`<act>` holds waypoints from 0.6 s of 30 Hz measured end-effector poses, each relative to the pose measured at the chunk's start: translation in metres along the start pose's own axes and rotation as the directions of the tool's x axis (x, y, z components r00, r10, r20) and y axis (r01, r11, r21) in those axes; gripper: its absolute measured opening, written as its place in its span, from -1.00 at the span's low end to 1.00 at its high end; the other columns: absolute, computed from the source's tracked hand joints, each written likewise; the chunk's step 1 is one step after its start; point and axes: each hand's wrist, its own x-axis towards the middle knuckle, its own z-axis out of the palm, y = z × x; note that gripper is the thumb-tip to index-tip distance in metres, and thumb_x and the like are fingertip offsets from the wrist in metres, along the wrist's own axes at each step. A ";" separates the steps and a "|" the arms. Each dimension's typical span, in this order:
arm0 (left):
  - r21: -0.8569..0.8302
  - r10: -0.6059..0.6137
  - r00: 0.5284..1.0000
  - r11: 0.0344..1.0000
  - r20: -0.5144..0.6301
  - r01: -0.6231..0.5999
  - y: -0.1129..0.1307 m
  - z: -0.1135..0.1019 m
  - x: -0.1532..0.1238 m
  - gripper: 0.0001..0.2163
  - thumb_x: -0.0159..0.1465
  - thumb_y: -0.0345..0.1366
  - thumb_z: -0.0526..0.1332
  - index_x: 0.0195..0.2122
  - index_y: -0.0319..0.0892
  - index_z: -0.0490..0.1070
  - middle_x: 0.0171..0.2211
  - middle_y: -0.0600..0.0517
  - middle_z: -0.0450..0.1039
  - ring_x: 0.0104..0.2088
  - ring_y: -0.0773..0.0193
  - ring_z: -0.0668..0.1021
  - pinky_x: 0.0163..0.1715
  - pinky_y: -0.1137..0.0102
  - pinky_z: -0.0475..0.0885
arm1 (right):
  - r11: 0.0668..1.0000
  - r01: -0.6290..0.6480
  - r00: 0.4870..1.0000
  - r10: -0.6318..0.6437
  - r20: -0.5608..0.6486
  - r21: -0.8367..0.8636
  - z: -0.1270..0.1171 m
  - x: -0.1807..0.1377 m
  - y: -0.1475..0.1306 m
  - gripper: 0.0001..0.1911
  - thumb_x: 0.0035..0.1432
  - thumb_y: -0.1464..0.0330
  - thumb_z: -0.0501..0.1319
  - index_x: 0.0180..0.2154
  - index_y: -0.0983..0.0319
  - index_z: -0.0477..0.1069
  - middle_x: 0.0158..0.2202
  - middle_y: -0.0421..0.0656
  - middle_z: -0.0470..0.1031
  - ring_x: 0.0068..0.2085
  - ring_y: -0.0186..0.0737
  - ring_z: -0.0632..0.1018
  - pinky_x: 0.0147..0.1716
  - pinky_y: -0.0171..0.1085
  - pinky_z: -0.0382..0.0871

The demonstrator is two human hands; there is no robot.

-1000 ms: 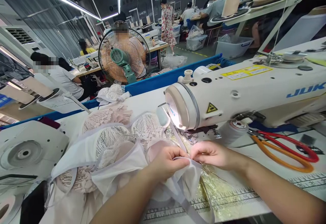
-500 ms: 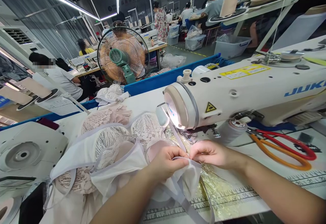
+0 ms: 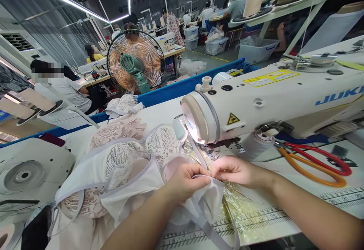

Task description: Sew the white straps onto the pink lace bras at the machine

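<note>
Thumb and forefinger of the left hand (image 3: 184, 181) pinch the bound edge of a white garment (image 3: 212, 200); right hand (image 3: 234, 170) has its fingertips drawn together at the same edge, just beside the left. Both appear to be grasping it, though the right fingertips hide what exactly lies between them.

Garment position: at the near side of the table (image 3: 155, 115), in front of the sewing machine (image 3: 247, 106) and clear of its head. Panel hangs below the pinch; a grey strap (image 3: 216, 238) trails down to the table's near edge.

On handling: cloth looks thin and soft, so a light pinch close to the edge should serve best. Worth keeping the binding flat and untwisted between the two grips, with no tug from the trailing strap. Hands this close give fine control, but fingers cover the working point; a slight tilt would let the edge be checked.

Just left: lace cups (image 3: 162, 142) heaped, some overlapping the held piece; a snag seems possible. Under the right wrist, crinkled clear film (image 3: 247, 210) over ruler markings (image 3: 278, 219). Farther right, thread spool (image 3: 253, 147), then scissors (image 3: 334, 183), well apart from the cloth.
</note>
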 end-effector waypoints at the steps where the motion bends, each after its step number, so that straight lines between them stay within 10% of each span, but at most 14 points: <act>1: -0.001 -0.001 1.000 1.000 0.001 0.001 0.000 0.000 0.000 -0.83 -0.05 -0.25 0.26 -0.54 -0.28 0.39 -0.57 0.06 0.31 -0.53 0.41 0.29 -0.49 0.46 0.14 | 1.000 -0.001 1.000 0.001 0.001 0.000 0.000 0.000 0.000 -0.79 0.16 0.32 0.09 -0.39 0.30 0.43 -0.55 -0.22 0.31 -0.50 -0.39 0.31 -0.51 -0.39 0.17; 18: 0.020 -0.006 1.000 1.000 0.008 0.006 -0.002 -0.002 0.000 -0.81 -0.04 -0.22 0.26 -0.53 -0.28 0.39 -0.57 0.07 0.29 -0.53 0.40 0.28 -0.49 0.46 0.14 | 0.998 -0.014 1.000 0.013 -0.010 -0.067 -0.001 -0.001 -0.001 -0.78 0.15 0.34 0.09 -0.39 0.30 0.46 -0.50 -0.16 0.40 -0.45 -0.32 0.39 -0.45 -0.35 0.25</act>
